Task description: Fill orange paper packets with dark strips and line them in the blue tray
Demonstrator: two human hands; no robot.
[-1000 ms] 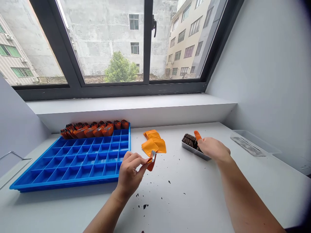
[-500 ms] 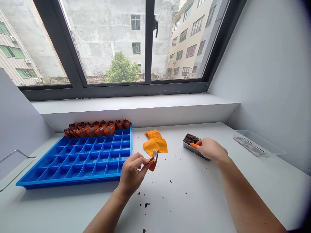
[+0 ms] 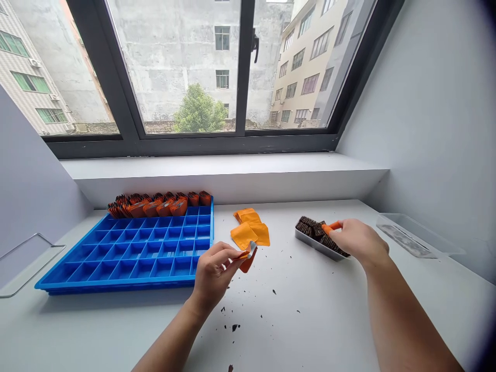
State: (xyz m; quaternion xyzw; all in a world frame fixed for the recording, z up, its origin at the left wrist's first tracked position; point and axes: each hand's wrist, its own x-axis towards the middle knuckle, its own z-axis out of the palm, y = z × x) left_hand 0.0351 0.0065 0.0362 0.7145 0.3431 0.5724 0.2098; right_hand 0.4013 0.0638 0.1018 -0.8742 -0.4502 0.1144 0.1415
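My left hand (image 3: 213, 274) pinches a small orange packet (image 3: 248, 254) whose silvery inside shows at its raised edge. Beyond it lie several orange packets (image 3: 250, 230) in a loose pile. To the right, my right hand (image 3: 358, 240) has orange coverings on its fingertips, which are closed together at a dark brown piece (image 3: 320, 229). That piece is tilted on top of the rows of dark pieces in a metal tin (image 3: 320, 249).
A blue compartment tray (image 3: 124, 283) stands at the left, with rows of filled orange packets (image 3: 165, 207) along its back. A clear plastic lid or box (image 3: 422, 237) lies right. Dark crumbs (image 3: 235, 327) dot the white table. A metal wire stand (image 3: 39, 236) is far left.
My right hand has risen slightly and shifted right over the tin, and a dark piece now shows at its fingertips. My left hand still holds the packet. The view has shifted a little.
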